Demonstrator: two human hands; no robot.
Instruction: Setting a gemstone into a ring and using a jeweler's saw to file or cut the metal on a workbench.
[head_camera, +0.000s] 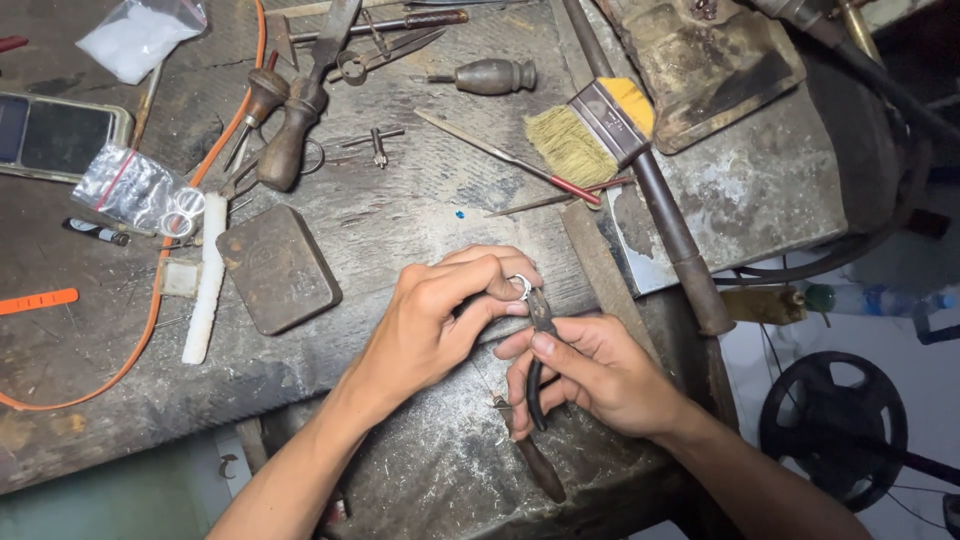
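Note:
My left hand pinches a small silver ring between thumb and forefinger at the front edge of a worn workbench. My right hand grips black-handled pliers, whose jaws point up and meet the ring. Both hands rest close together over the bench's lower wooden ledge. How the jaws sit on the ring is partly hidden by my fingers.
A dark metal block and a white stick lie to the left. Behind are a brush, wooden-handled tools, a needle file, small bags, a phone and an orange cord. A black wheel stands on the floor at right.

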